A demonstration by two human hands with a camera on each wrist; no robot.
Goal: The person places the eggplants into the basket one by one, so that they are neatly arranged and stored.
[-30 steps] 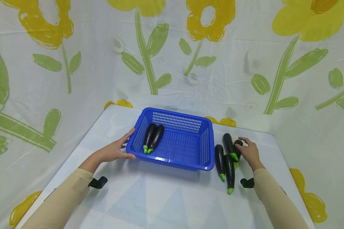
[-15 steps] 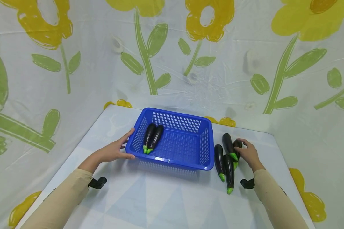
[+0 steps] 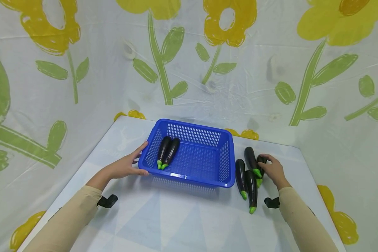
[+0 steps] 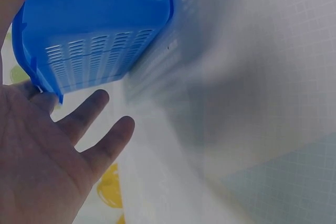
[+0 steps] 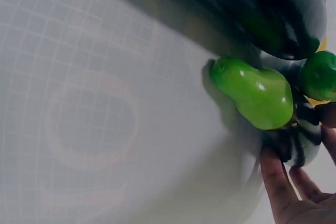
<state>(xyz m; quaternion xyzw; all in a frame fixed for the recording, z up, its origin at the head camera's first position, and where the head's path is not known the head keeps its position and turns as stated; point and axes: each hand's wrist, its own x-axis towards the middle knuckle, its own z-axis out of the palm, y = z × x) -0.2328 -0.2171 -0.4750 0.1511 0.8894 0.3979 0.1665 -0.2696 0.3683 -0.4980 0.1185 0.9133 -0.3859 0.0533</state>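
My left hand (image 3: 123, 168) rests with spread fingers at the left end of a blue plastic basket (image 3: 189, 178), thumb and fingertip at its rim. Two dark eggplants (image 3: 172, 150) lie side by side inside, at the left. To the right of the basket, my right hand (image 3: 274, 169) holds the rightmost eggplant of a small group between thumb and fingers. That eggplant's green cap (image 5: 257, 95) points toward the wrist in the right wrist view; fingers partly hide its dark body. Close beside it lies another eggplant (image 3: 250, 157).
Two more eggplants, one by the basket's right wall (image 3: 240, 175) and one nearer the front (image 3: 252, 190), lie on the white table (image 3: 182, 224) with pale blue triangles. A flower-printed cloth (image 3: 255, 80) hangs behind and at both sides.
My right fingers have closed in around the rightmost eggplant, which stays in about the same place. The left hand and the basket have not moved.
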